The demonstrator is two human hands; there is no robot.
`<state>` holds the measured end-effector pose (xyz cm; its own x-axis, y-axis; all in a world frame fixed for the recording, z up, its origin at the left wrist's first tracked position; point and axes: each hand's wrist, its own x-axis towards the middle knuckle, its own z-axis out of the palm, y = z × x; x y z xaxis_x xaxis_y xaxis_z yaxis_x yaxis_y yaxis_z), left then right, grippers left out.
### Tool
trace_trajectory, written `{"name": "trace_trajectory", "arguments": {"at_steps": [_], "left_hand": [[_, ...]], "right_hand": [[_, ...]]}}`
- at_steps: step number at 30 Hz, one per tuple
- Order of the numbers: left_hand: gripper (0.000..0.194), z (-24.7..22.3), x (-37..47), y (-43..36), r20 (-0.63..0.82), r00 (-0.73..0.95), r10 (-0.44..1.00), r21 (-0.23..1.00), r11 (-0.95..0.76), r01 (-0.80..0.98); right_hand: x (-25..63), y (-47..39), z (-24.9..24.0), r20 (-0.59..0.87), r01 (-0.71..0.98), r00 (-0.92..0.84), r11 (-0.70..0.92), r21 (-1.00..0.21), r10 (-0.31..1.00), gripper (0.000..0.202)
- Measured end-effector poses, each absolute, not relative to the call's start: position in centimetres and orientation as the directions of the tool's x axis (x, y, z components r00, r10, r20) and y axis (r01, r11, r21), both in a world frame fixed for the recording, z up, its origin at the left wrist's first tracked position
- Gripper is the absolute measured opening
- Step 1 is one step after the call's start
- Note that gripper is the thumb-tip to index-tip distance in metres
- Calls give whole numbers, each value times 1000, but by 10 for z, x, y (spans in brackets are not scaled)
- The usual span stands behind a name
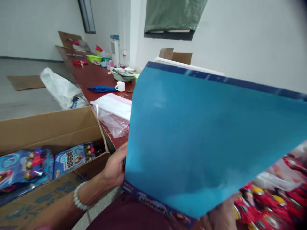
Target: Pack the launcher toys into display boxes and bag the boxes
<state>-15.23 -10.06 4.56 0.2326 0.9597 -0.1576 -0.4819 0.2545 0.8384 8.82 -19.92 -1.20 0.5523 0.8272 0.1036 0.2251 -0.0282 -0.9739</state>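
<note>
A large blue printed packaging box (201,137), with dark blue edges and lettering along its bottom side, is held up tilted in front of me. My left hand (117,164), a beaded bracelet above it, grips the box's left edge, and its fingertips are hidden by the box. At the lower right corner of the box, my right hand (222,215) is blurred and partly covered, but it grips the bottom edge. Close to that hand lies a pile of red toy figures (268,204) with yellow parts, some under clear plastic.
On my left stands an open cardboard carton (57,126) holding packaged toys (69,159). The long dark red table (81,75) carries clear plastic bags (112,123), a white mug (120,86), a blue folded umbrella (102,88) and a green basin (94,58). A white sack (61,89) is beside it.
</note>
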Motion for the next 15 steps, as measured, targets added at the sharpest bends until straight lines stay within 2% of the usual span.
{"name": "trace_trajectory", "arguments": {"at_steps": [2,4,6,8,9,12,15], "left_hand": [[39,36,-142,-87,-199,345,917,812,351,-466],[53,22,-133,-72,-215,477,852,799,434,-416],[70,8,-126,-61,-207,591,779,826,463,-321],[78,-1,-122,-57,-147,608,780,915,340,-215],[75,-3,-121,-57,-88,573,815,957,230,-179],[66,-3,-121,-60,93,411,907,995,-70,-70],[63,1,-120,-63,112,373,921,993,-113,-18]], "right_hand": [[90,-189,-13,45,156,578,-56,-986,814,71],[92,-178,-15,4,114,571,-75,-991,821,71],[95,-171,-18,66,188,602,-61,-980,796,72],[97,-168,-21,192,325,668,-49,-945,719,76],[98,-168,-22,236,375,694,-62,-925,680,77],[99,-169,-26,243,427,712,-131,-894,659,75],[100,-171,-26,237,465,691,-169,-869,683,66]]}}
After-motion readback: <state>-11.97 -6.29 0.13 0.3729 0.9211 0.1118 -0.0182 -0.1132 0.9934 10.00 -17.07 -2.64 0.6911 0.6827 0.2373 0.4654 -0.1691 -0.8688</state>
